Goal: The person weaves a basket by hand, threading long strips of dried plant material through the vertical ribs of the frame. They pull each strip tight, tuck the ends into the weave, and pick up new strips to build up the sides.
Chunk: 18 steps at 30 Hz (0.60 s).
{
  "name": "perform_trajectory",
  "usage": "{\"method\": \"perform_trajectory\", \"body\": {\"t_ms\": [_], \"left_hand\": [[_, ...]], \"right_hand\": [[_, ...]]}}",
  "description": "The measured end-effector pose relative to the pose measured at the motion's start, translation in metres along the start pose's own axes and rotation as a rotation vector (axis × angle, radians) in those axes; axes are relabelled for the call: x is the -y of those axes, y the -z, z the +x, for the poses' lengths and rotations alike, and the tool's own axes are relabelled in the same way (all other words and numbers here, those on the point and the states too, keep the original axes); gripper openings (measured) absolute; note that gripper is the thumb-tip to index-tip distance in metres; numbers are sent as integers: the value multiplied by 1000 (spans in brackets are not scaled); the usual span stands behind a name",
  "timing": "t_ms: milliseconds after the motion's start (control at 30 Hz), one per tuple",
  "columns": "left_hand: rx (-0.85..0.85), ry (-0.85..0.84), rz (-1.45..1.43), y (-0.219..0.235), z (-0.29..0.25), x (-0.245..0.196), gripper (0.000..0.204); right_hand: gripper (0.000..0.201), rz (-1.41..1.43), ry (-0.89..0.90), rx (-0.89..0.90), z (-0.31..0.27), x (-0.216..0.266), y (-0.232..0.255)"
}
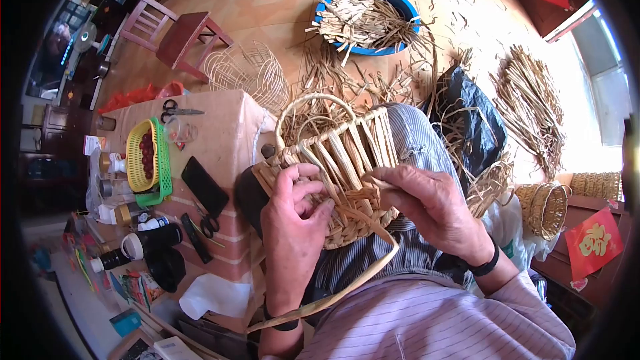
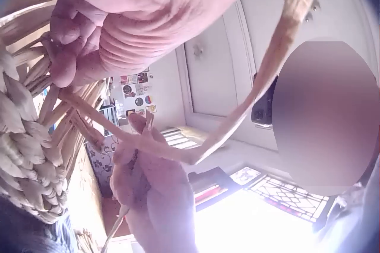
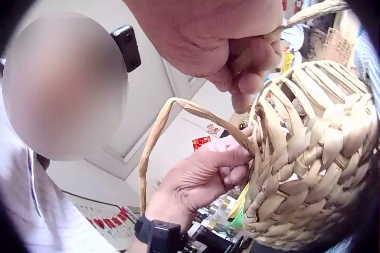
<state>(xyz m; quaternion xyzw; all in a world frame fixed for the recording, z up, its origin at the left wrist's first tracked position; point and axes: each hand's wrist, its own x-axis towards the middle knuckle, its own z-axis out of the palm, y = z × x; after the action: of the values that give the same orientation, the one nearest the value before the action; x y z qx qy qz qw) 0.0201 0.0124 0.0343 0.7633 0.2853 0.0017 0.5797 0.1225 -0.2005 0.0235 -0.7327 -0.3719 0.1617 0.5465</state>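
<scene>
A woven straw basket with open upright stakes, a braided lower wall and a looped handle lies tilted on the person's lap. At its near left side, the left hand has curled fingers and thumb gripping the basket's stakes. The right hand pinches a straw strand between thumb and fingers, beside the right of the weave. A long flat strand comes out of the weave by the left fingertips and loops back over the left forearm. The left wrist view shows the braided wall close to the left fingers.
A cloth-covered table at left bears a phone, scissors and a yellow basket. A blue tub of straw stands ahead on the floor. Straw bundles and a black plastic bag lie to the right.
</scene>
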Motion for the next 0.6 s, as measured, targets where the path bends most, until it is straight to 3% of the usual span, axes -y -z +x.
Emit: {"method": "perform_trajectory", "body": {"t_ms": [133,300,400,500,600], "left_hand": [[-83,20,17,-9,-5,0,47],[-12,-94,234,-6,-2,9,41],[12,-66,312,-4,-1,-2,33],[-15,-100,254,-6,4,5,24],[-5,-112,232,-6,8,18,23]], "right_hand": [[32,-137,-152,46,3,15,-6],[20,-260,-80,12,7,15,-19],[17,-303,-92,5,6,12,-25],[15,-230,-100,-86,6,3,-32],[15,-235,-161,-66,9,6,-28]]}}
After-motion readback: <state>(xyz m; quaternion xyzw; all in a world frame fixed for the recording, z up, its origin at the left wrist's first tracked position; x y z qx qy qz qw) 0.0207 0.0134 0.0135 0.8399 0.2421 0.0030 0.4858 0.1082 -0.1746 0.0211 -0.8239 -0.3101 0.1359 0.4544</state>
